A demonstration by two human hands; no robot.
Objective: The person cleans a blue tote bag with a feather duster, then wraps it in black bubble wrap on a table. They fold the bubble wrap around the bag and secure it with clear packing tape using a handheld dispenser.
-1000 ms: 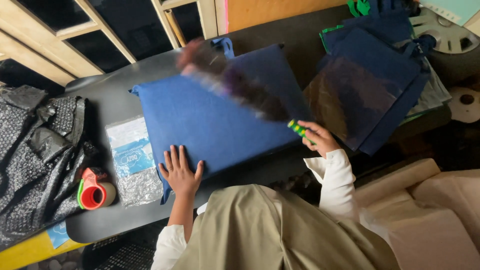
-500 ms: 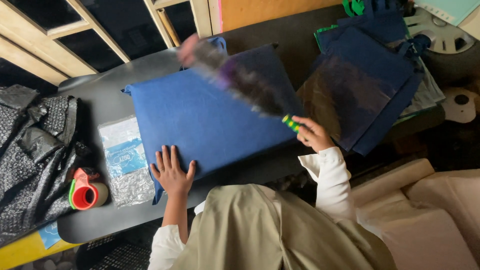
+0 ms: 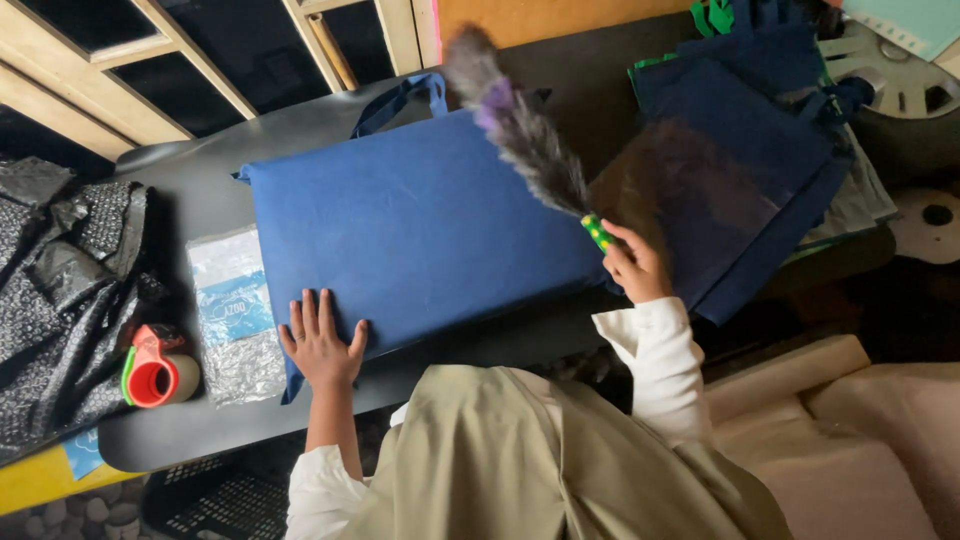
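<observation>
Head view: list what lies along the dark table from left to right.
Crumpled black plastic bag → red tape dispenser → clear plastic packet → left hand flat on the blue cloth bag → feather duster → right hand gripping its handle → stack of dark blue bags.

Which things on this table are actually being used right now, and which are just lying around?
In use:
- blue bag, flat, under the left hand
- feather duster, gripped in the right hand

Lying about:
- red tape dispenser
- clear plastic packet
- black plastic sheet
- stack of dark blue bags
</observation>
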